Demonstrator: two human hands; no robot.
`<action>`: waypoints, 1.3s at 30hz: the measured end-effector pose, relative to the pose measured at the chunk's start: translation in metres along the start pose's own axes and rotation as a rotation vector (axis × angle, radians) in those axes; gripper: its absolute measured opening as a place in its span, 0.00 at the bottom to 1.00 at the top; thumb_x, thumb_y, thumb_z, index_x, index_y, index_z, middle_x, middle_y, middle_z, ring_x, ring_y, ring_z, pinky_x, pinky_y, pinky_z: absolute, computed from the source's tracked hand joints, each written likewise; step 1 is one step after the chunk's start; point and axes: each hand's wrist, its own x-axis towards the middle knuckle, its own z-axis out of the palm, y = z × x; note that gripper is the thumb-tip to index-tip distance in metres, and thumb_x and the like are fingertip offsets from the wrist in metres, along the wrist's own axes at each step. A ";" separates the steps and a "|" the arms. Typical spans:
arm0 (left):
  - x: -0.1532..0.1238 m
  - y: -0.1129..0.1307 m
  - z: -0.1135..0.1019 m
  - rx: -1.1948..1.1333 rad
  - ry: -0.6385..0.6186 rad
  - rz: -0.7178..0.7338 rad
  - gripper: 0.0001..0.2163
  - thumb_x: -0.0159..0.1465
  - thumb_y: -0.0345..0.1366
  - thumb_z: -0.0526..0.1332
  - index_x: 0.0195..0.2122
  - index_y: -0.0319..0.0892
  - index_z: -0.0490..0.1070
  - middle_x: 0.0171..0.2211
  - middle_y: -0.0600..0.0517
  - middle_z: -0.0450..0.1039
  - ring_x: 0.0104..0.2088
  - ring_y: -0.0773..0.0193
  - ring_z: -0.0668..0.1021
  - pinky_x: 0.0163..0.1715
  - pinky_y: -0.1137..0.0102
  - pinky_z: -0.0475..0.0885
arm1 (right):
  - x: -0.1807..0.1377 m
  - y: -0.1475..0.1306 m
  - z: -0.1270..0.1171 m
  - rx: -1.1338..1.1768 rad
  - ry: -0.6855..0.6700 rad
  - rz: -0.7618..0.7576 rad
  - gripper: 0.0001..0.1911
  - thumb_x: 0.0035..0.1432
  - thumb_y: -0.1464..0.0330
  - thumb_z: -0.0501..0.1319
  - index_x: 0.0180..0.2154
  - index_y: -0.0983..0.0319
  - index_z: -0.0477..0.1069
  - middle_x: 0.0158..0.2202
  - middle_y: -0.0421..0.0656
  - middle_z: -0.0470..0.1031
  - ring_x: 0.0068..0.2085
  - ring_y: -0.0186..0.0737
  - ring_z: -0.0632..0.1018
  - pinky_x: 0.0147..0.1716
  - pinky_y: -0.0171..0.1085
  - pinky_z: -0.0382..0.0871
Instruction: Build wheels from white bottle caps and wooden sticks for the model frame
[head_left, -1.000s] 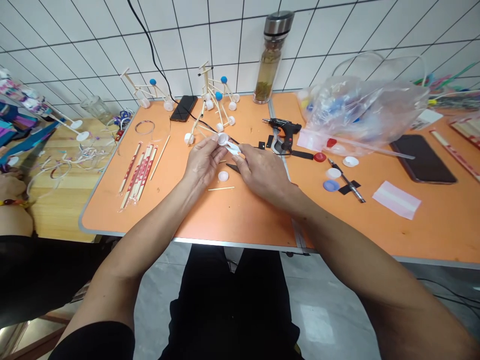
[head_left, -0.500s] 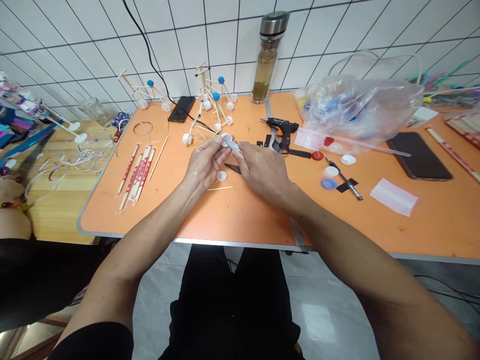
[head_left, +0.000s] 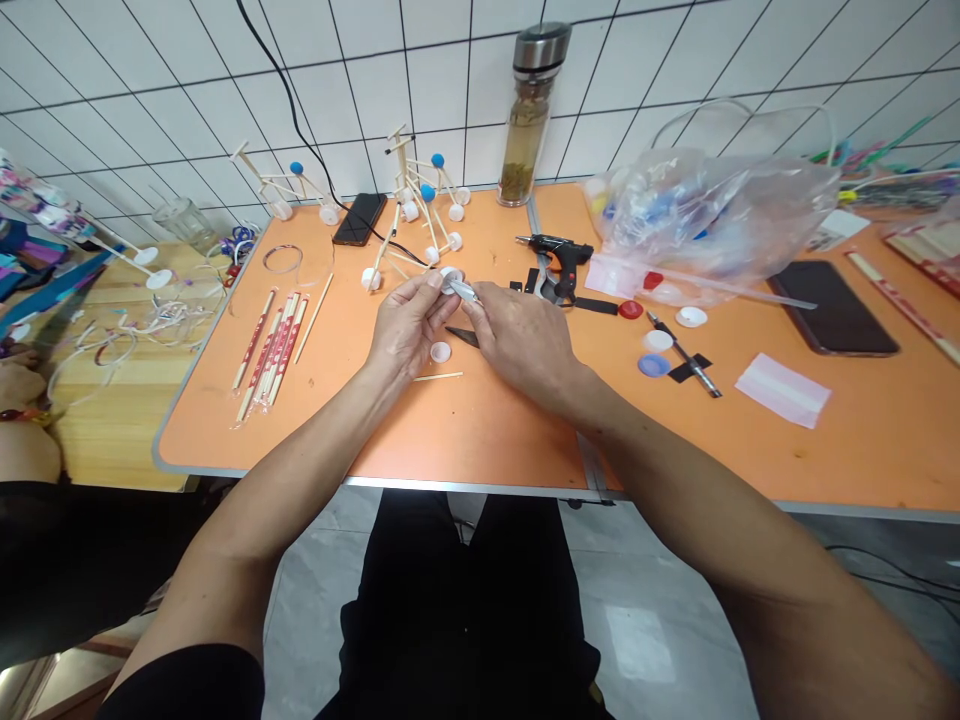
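Observation:
Over the middle of the orange table (head_left: 517,430), my left hand (head_left: 409,325) pinches a small white bottle cap (head_left: 451,275) in its fingertips. My right hand (head_left: 525,335) is closed on a slim grey-white cutter (head_left: 463,291), whose front end meets the cap; its rear is hidden in the palm. A dark pointed blade tip (head_left: 463,336) shows on the table by the right fingers, the rest hidden below that hand. Another white cap (head_left: 440,352) and a short thin stick (head_left: 439,376) lie nearer to me.
Behind my hands stand stick models with white cap wheels (head_left: 405,215). A glue gun (head_left: 559,260), a tea bottle (head_left: 529,120), a plastic bag (head_left: 712,220) and a phone (head_left: 836,310) are to the right. Wrapped chopsticks (head_left: 274,350) lie left; a person's arm (head_left: 22,430) is at far left.
The whole view has shifted slightly. Both hands keep their hold, with the cutter still against the cap; little else differs.

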 end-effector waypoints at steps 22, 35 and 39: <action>0.000 -0.005 0.000 0.005 0.012 0.011 0.08 0.71 0.44 0.79 0.42 0.47 0.88 0.51 0.47 0.92 0.59 0.54 0.90 0.61 0.63 0.87 | -0.001 -0.001 -0.001 0.014 0.001 0.003 0.22 0.86 0.60 0.50 0.59 0.62 0.80 0.49 0.55 0.89 0.44 0.53 0.85 0.36 0.41 0.60; -0.005 -0.015 0.004 0.073 0.039 0.174 0.15 0.64 0.51 0.83 0.44 0.48 0.90 0.48 0.50 0.92 0.50 0.58 0.91 0.56 0.63 0.88 | -0.001 -0.002 -0.001 0.046 -0.011 0.027 0.20 0.85 0.63 0.51 0.57 0.64 0.80 0.49 0.56 0.88 0.44 0.54 0.84 0.37 0.42 0.60; -0.008 -0.018 0.004 0.159 0.028 0.308 0.19 0.62 0.57 0.83 0.44 0.49 0.92 0.45 0.50 0.91 0.45 0.59 0.90 0.54 0.61 0.88 | 0.004 0.001 -0.002 0.469 0.000 0.051 0.15 0.81 0.64 0.58 0.45 0.64 0.81 0.37 0.48 0.83 0.37 0.45 0.78 0.36 0.40 0.60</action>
